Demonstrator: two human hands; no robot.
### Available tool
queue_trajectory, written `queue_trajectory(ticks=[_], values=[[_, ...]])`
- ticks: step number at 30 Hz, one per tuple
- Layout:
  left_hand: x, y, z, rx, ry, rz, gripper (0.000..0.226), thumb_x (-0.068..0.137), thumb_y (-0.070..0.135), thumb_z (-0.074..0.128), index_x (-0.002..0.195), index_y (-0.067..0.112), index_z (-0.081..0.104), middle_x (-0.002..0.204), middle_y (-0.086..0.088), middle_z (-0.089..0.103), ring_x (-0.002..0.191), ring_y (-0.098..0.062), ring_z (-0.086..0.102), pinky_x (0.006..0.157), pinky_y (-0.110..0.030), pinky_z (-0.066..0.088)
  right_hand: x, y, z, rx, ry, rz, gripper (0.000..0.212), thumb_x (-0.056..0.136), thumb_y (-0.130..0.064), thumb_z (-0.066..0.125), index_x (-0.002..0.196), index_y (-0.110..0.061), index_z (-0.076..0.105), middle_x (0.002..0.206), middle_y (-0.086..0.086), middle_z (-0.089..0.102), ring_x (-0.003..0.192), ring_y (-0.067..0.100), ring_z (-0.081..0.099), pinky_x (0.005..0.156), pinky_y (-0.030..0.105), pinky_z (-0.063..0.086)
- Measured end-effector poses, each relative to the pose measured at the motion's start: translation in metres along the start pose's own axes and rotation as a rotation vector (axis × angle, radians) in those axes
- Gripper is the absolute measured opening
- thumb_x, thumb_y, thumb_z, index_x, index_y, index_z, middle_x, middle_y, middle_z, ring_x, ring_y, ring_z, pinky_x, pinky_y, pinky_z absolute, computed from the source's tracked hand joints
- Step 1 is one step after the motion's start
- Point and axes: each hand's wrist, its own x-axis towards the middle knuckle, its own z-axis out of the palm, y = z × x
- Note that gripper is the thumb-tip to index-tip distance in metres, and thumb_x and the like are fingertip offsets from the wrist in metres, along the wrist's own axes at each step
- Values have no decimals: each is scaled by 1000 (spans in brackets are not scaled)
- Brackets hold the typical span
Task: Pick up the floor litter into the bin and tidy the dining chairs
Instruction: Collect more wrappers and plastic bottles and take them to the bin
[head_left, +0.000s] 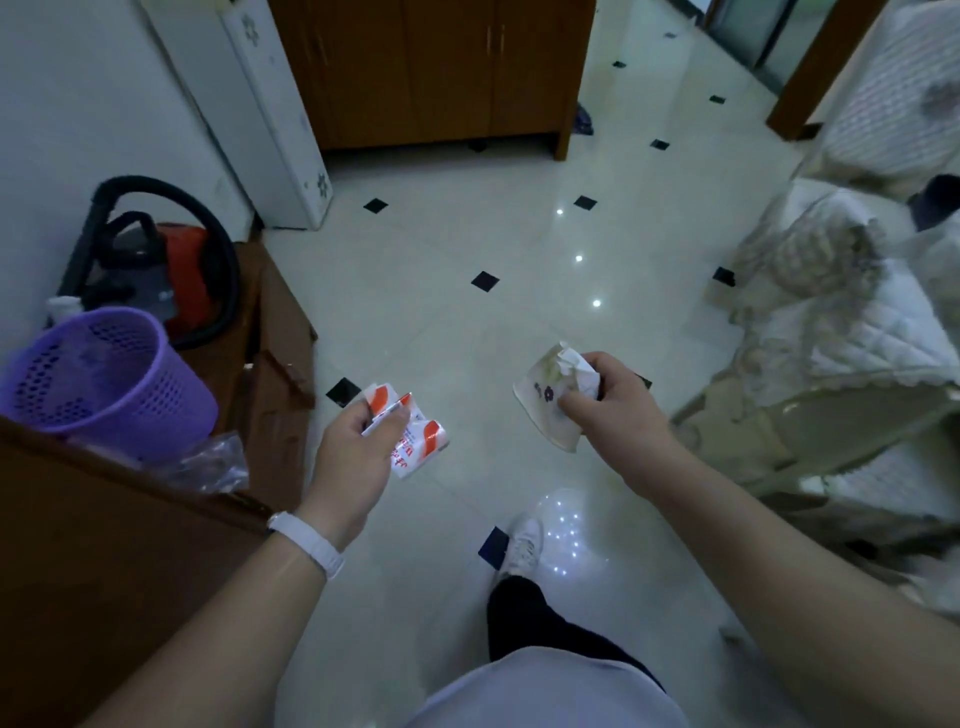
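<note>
My left hand (352, 451) pinches several white and orange packets (415, 436) over the tiled floor. My right hand (613, 400) grips a paper cup with a purple flower print (545, 402), with a crumpled tissue (576, 364) stuffed in its mouth. A purple perforated bin (104, 374) stands at the left, left of my left hand, with some litter inside. Both hands hover at about the same height above the floor.
A dark wooden surface (104, 571) fills the lower left. A red and black vacuum cleaner (166, 260) sits behind the bin, with brown cardboard (280, 338) and a clear plastic bag (218, 462) beside it. A covered chair or sofa (831, 338) is at the right; a wooden cabinet (431, 73) stands ahead.
</note>
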Motion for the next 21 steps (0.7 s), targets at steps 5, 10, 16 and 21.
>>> queue_trajectory(ticks=[5,10,16,21], values=[[94,39,26,58,12,17,14,98,9,60,107,1,66,105,-17,70,74,-13,73,63,-22,56,104,-8,-1,58,-12,55,15,81,-16,63,87,-29,63,80,4,64,68,14,55,65,34,45],[182,88,62,61,54,65,21,97,13,62,112,0,67,105,-14,72,78,-13,73,66,-22,56,200,-38,-16,67,-54,48,14,84,-13,62,90,-24,62,81,3,63,69,15,54,63,32,42],[255,131,109,80,29,121,9,98,8,59,97,5,68,87,-6,70,68,-7,71,60,-17,53,282,-66,-41,124,38,51,19,73,-24,62,91,-30,66,91,9,69,77,20,61,75,51,55],[334,146,126,137,-6,156,12,98,13,61,104,7,70,91,-2,72,73,-4,70,61,-13,51,338,-68,-40,128,80,83,16,76,-20,63,88,-30,66,80,0,65,71,16,57,69,37,47]])
